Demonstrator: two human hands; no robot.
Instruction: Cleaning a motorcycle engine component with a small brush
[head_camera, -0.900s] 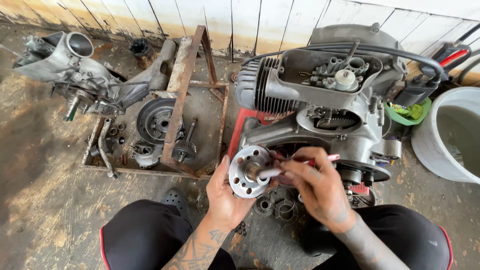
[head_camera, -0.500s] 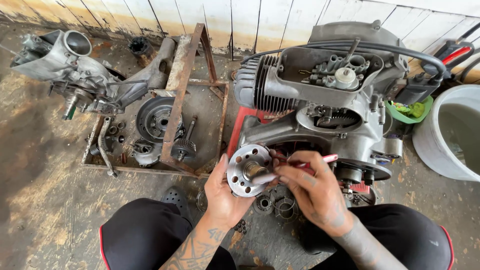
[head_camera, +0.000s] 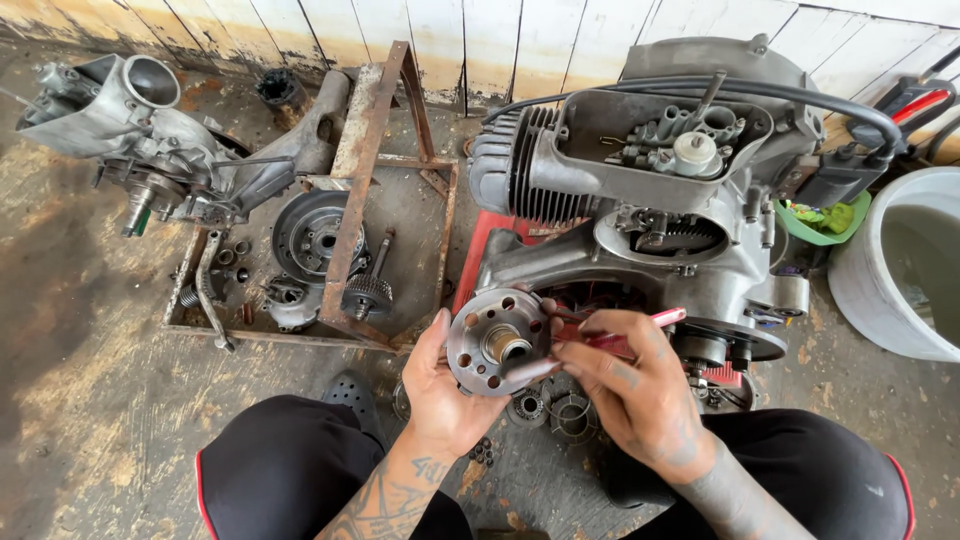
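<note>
Round metal hub (head_camera: 497, 343) in left hand (head_camera: 440, 385) (red-handled tool (head_camera: 610, 340) in right hand (head_camera: 630, 385)).

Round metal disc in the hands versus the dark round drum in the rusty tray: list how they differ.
The round metal disc is held up on edge in the left hand, while the dark drum lies flat in the rusty tray. The disc is pale grey, the drum much darker. The right hand works a red-handled tool at the disc; nothing touches the drum. Both are round with a central hub.

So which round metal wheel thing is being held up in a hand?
The silver disc with holes around it, cupped in the left hand. The darker round drum lies in the rusty metal tray, with no hand on it.
</note>
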